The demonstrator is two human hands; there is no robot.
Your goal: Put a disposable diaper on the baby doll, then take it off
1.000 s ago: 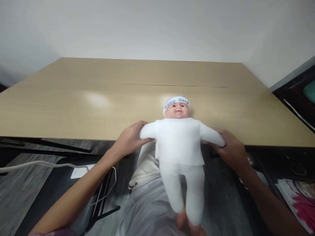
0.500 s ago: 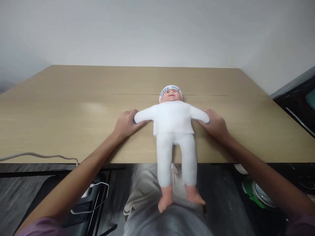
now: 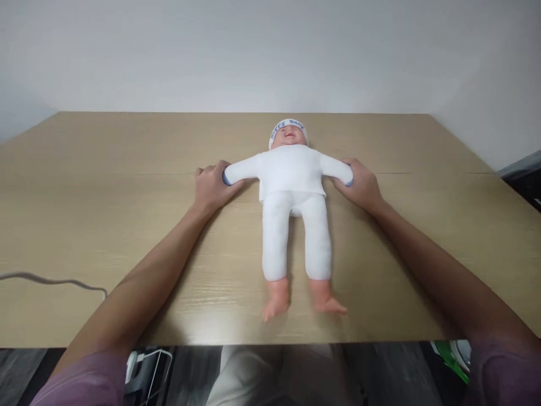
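A baby doll (image 3: 291, 172) in a white top and white trousers lies on its back on the wooden table (image 3: 105, 225). Its head, with a white cap lettered in blue, points to the wall; its bare feet lie towards me. My left hand (image 3: 213, 185) is wrapped round the end of the doll's sleeved arm on the left. Round the other arm's end, my right hand (image 3: 361, 183) is closed in the same way. Blue cuff edges show at both thumbs, and the doll's hands are hidden inside my grips.
A pale cable (image 3: 54, 281) runs over the table's left front, up to my left forearm. Behind the table stands a white wall (image 3: 253, 56). Below the front edge are a white plug with a cord (image 3: 132, 363) and a green-and-white object (image 3: 454, 358) at right.
Both hands have moved the doll forward, farther onto the table. Its legs and feet, which hung past the front edge before, now lie on the tabletop. The camera view has shifted too.
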